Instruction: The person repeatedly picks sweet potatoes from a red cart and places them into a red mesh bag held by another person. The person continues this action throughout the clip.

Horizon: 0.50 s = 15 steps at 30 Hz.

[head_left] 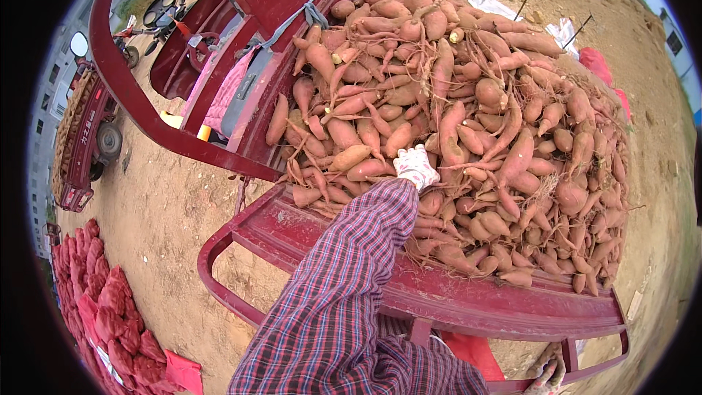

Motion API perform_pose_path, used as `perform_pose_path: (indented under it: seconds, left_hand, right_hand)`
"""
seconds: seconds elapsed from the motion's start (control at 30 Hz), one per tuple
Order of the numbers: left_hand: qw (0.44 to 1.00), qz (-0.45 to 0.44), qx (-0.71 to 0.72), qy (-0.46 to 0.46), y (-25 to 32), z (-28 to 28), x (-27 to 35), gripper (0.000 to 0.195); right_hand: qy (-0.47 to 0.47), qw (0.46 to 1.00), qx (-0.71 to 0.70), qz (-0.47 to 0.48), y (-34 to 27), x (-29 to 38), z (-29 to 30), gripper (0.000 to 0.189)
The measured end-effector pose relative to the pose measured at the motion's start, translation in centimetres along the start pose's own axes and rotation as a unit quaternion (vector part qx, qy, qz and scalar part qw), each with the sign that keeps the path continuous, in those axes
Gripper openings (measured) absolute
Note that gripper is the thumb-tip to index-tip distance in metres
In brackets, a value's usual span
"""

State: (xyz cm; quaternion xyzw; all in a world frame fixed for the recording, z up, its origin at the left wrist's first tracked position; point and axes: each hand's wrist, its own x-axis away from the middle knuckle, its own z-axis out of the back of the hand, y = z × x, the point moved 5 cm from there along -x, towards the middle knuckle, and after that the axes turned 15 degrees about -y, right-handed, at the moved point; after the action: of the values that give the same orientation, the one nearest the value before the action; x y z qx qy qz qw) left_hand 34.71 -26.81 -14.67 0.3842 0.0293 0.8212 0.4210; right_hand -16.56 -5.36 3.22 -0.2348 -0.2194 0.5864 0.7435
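My left hand (pixel 417 167), in a white glove with red marks, reaches into a large heap of sweet potatoes (pixel 515 167). Its fingers rest among the roots near the heap's left front, and whether they grip one is hidden. The sweet potatoes are reddish and dusted with soil, many with thin roots attached. They lie on the dark red metal bed of a cargo tricycle and spill onto its lowered side panel (pixel 482 307). At the bottom right, my right hand (pixel 548 376), gloved and partly cut off, is beside the panel's lower rail; its grip is unclear.
The tricycle's curved red frame (pixel 131 104) rises at the upper left. Filled red mesh sacks (pixel 118 323) lie on the dirt at the lower left. Farther off stands another loaded red tricycle (pixel 82 142). Red material (pixel 474 354) shows below the side panel.
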Motion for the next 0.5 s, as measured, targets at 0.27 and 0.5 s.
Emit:
perform_pose_path:
  seconds: [0.27, 0.5]
  left_hand:
    - [0.989, -0.142, 0.036, -0.016, -4.3, -1.4, 4.8, 0.098]
    - [0.959, -0.22, 0.177, 0.002, -3.5, 2.2, 8.0, 0.09]
  right_hand:
    - [-0.013, 0.999, -0.023, 0.048, 5.3, -1.0, 0.8, 0.029]
    - [0.002, 0.999, -0.022, 0.042, 3.2, -1.3, 0.9, 0.021]
